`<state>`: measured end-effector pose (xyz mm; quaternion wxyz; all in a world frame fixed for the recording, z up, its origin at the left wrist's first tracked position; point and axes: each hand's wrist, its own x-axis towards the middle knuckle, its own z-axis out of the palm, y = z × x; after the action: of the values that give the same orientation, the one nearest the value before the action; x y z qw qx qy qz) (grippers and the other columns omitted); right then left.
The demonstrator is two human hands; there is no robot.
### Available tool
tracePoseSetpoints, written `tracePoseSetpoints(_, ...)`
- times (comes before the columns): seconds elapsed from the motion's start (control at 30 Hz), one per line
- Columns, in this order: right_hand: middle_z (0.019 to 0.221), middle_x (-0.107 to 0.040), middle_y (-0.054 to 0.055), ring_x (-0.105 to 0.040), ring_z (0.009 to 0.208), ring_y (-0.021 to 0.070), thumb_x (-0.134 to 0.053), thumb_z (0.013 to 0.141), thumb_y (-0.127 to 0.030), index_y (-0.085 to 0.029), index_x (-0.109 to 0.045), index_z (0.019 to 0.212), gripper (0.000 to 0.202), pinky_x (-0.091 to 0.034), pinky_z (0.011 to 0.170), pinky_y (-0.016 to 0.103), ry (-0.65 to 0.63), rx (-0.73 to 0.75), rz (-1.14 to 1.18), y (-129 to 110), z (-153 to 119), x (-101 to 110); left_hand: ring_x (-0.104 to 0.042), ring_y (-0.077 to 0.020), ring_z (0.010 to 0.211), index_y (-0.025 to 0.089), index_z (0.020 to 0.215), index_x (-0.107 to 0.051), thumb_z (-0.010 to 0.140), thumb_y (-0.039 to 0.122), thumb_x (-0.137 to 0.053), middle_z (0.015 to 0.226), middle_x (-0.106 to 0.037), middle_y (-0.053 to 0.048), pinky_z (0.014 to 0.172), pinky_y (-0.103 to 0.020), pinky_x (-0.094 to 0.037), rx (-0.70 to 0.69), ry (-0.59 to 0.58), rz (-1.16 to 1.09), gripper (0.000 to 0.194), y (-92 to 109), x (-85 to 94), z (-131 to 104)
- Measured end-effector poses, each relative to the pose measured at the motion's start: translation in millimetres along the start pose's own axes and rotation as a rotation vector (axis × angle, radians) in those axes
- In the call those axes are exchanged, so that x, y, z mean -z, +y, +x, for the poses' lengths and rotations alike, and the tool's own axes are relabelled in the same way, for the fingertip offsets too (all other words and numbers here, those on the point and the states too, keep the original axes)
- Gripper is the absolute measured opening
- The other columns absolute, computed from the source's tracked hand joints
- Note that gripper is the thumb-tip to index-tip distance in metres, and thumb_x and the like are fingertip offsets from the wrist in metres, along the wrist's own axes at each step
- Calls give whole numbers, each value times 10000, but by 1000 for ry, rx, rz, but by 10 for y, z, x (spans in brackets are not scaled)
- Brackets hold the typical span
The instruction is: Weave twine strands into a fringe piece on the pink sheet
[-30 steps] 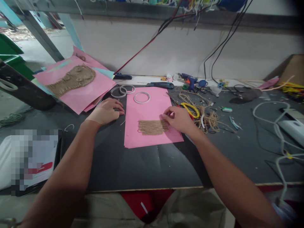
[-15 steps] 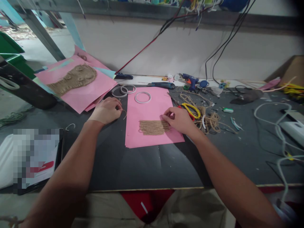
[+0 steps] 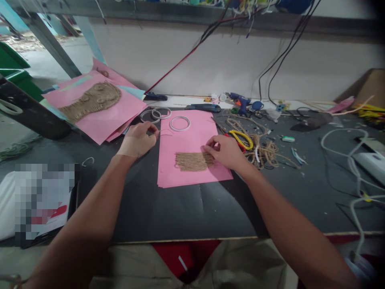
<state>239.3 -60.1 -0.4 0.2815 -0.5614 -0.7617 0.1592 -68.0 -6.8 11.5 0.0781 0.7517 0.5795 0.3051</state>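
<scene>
My left hand (image 3: pixel 140 138) is raised at the left edge of the pink paper (image 3: pixel 195 134), thumb and forefinger pinched on a short piece of twine (image 3: pixel 166 132). The twine reaches right over the paper. Low on the same sheet lies a flat rectangle of brown twine strands (image 3: pixel 194 161), laid side by side. At the upper right of this rectangle, my right hand (image 3: pixel 225 150) rests with its fingertips pinched together against the edge. What those fingertips hold, if anything, is hidden.
Thin pale rings (image 3: pixel 180 123) lie at the paper's top. Yellow-handled scissors (image 3: pixel 245 139) and tangled twine (image 3: pixel 266 154) sit to the right. A glue gun (image 3: pixel 243 103) and a utility knife (image 3: pixel 204 107) are behind. At left are pink sheets with a twine shape (image 3: pixel 96 96) and a tablet (image 3: pixel 54 204).
My left hand has moved slightly right and turned, so the short twine piece now points right across the paper instead of curling down. My right hand stays at the twine rectangle.
</scene>
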Motion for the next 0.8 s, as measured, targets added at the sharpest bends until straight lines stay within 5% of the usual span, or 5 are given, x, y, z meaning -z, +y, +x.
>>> tracePoseSetpoints(0.23,812,-719,36,-602,651,156,-692,880,-286,-188,-705,904,102,-451,623,309,48,74,34,-58,-11,-65,-666,-177,783,207,887,-704,821,229,-675,860,-758,-30,824,-320,-489,-167,-60,-99,75,192,-153,-79)
tracePoseSetpoints(0.5,1057,-752,74,-652,800,188,-688,919,-363,-196,-663,1196,324,-513,695,331,147,151,138,-168,-54,-187,-682,-147,801,195,938,-684,838,224,-685,883,-758,-36,749,-273,-512,-244,-86,-417,105,450,-311,-199)
tracePoseSetpoints(0.8,1007,-710,78,-659,900,211,-735,888,-254,-210,-712,1125,242,-528,816,373,204,203,158,-190,-47,-238,-697,-152,850,196,958,-701,830,195,-688,927,-763,-42,805,-289,-520,-249,-151,-473,128,513,-299,-217)
